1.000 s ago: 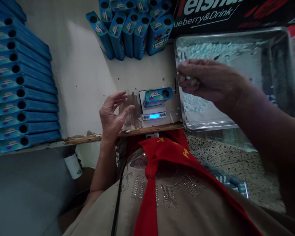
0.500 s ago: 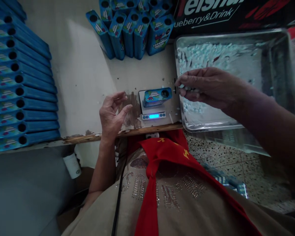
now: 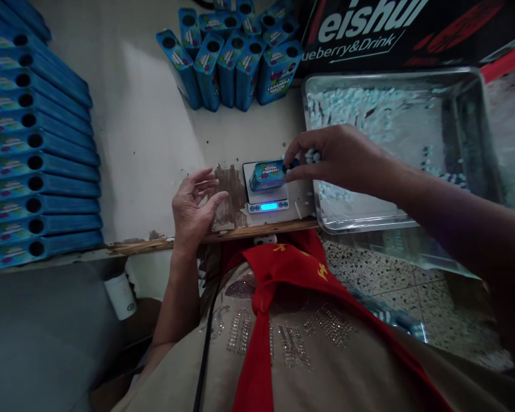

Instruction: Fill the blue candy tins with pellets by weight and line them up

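Note:
A blue candy box (image 3: 266, 175) with a round hole in its top panel stands on a small digital scale (image 3: 254, 201), whose display glows blue. My right hand (image 3: 326, 151) is closed around several small pale-blue candies (image 3: 312, 155), its fingertips at the box's hole, which they partly cover. To the left of the scale, my left hand (image 3: 195, 209) rests near the worn table edge with fingers apart and nothing in them. Under my right forearm lies a metal tray (image 3: 369, 222) with pale-blue candies scattered over its bottom.
A tall row of blue boxes (image 3: 47, 166) is stacked at the left. Several more blue boxes (image 3: 227, 68) stand upright at the back. A black printed carton (image 3: 369, 34) sits behind the tray. The wooden table edge (image 3: 154, 246) runs along my front.
My right hand has moved left from over the tray's edge to the hole of the box on the scale, carrying candies. My left hand has stayed nearly still.

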{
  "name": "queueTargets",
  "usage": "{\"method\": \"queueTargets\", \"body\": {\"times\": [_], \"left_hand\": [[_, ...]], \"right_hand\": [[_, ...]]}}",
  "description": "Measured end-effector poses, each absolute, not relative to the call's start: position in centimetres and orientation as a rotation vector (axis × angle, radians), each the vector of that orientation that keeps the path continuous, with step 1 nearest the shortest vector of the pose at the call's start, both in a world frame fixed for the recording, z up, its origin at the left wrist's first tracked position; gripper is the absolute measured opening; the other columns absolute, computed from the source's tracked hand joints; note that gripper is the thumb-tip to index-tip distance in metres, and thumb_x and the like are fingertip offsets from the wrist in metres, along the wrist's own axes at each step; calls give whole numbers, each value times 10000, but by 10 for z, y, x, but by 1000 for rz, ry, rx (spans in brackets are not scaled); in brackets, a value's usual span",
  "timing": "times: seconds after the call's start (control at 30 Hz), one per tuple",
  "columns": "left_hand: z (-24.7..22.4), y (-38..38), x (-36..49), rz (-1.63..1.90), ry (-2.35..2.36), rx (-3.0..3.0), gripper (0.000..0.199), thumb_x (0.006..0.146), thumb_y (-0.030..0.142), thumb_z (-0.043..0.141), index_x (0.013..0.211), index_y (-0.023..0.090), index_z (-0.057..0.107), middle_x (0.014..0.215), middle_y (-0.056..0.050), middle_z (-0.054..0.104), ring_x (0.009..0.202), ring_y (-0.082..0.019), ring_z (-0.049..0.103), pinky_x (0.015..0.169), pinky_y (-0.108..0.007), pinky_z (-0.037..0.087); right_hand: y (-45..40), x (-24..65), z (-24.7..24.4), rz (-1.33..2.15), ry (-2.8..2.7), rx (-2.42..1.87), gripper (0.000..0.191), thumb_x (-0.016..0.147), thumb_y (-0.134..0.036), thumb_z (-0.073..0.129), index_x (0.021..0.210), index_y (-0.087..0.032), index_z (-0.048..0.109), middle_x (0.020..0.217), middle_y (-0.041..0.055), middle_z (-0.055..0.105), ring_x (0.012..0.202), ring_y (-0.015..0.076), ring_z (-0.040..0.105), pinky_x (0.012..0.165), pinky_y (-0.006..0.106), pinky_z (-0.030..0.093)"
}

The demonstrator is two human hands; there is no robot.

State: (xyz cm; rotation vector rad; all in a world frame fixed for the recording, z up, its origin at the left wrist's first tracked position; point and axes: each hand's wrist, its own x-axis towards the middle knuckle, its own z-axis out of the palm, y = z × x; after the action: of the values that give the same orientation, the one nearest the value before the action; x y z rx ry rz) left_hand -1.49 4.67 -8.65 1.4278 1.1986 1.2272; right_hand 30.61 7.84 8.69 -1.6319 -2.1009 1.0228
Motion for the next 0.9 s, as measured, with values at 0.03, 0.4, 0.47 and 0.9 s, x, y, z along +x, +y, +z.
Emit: {"method": "queueTargets", "body": {"times": [0.03,0.4,0.47,0.9], "left_hand": [[-87,47,-16,1227,1205,1427,727,852,482,1069,1474,279,752,1332,-91,821,1188,-265,841,1095,-430,738],[-88,47,-15,1204,1210,1454,773,864,595,1063,1480,257,741,1325,-103,818,1184,-260,834,1083,-411,737],[-88,48,-12,1197,1219,1458,788,852,612,1071,1472,255,742,1370,-113,809,1231,-272,827,1137,-432,722],[-86,44,-6,1198,1174,1432,814,849,638,1078,1489,288,716,1445,-119,777,1312,-305,828,1155,-428,728]], "right_hand": [[78,306,87,1029,-2092,-1642,201,834,-301,1028,933,-268,856,819,-12,704,794,205,617,732,348,404],[64,333,85,1496,-660,-1656,240,963,16,771,848,-195,774,828,10,727,738,68,664,648,145,527],[61,340,82,1486,-589,-1700,270,966,54,748,863,-193,786,842,36,754,757,76,707,658,139,552],[82,310,79,1586,-1375,-1533,322,1057,-354,938,838,-202,758,726,6,650,603,100,494,510,233,363]]}}
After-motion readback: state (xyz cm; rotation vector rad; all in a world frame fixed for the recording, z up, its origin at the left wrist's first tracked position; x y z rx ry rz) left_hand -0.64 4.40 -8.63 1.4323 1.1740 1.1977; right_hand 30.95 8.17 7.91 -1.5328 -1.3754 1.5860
